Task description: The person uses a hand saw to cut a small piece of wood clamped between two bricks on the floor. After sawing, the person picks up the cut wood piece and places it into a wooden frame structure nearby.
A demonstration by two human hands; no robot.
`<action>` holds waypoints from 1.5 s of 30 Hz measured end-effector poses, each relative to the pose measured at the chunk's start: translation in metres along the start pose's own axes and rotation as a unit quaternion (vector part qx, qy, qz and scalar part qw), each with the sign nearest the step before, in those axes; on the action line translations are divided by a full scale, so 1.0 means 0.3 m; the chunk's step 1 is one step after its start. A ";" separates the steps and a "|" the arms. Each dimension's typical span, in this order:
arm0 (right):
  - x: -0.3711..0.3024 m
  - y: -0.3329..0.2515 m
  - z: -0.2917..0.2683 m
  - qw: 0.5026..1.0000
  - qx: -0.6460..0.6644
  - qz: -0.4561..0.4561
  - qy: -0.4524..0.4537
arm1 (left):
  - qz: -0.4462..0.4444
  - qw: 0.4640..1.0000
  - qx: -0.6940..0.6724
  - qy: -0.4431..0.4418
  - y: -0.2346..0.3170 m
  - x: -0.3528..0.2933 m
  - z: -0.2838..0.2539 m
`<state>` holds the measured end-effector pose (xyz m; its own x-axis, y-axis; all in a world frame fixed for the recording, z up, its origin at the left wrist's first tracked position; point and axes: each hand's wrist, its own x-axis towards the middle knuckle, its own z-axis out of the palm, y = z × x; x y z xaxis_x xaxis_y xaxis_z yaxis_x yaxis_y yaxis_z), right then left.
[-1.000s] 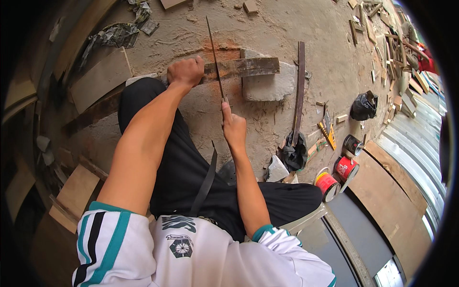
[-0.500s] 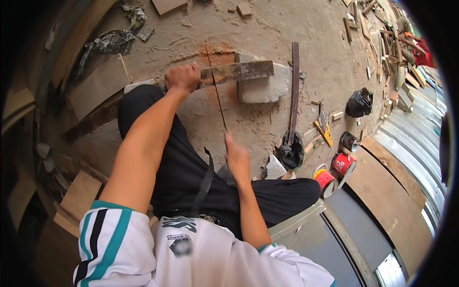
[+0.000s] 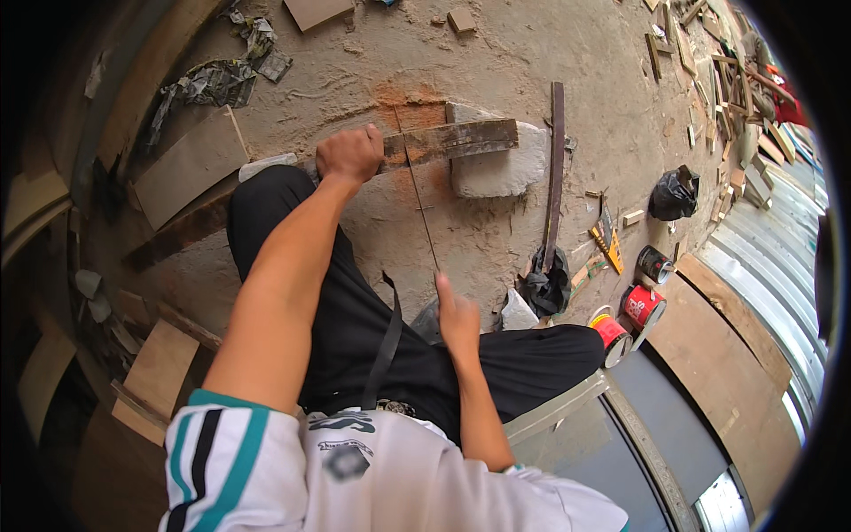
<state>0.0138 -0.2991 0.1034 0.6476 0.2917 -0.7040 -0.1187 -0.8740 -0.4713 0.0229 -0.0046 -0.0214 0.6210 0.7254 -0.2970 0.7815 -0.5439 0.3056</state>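
Note:
My left hand (image 3: pixel 351 152) is closed over a long, dark, weathered wooden board (image 3: pixel 470 136), pressing on it beside my bent knee. The board's far right end rests on a pale stone block (image 3: pixel 510 173). In my right hand (image 3: pixel 458 317) is a handsaw, its handle hidden by my fingers. Seen almost edge-on, the saw's thin blade (image 3: pixel 418 195) crosses the board just right of my left hand. Its tip extends a little past the board's far edge, above orange dust (image 3: pixel 409 93) on the ground.
Right of the stone lies a dark narrow strip (image 3: pixel 554 164). Near it are a yellow-handled set square (image 3: pixel 608 246), black plastic bags (image 3: pixel 674 192) and red paint cans (image 3: pixel 644 305). Wood scraps (image 3: pixel 758 182) pile up at far right, by a person in red (image 3: pixel 792 113). A plywood sheet (image 3: pixel 191 167) lies left.
My right hand has drawn the saw back toward my body, so less of the blade reaches beyond the board. My left hand stays on the board. The whole view has shifted slightly.

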 end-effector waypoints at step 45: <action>-0.043 -0.045 -0.056 0.999 0.037 0.002 -0.004 | -0.002 0.999 0.013 0.042 0.001 0.005 0.014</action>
<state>0.0196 -0.2975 0.1279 0.6409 0.2913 -0.7102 -0.1767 -0.8444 -0.5057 0.0241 -0.0055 -0.0257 0.6114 0.7601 -0.2200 0.7859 -0.5508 0.2810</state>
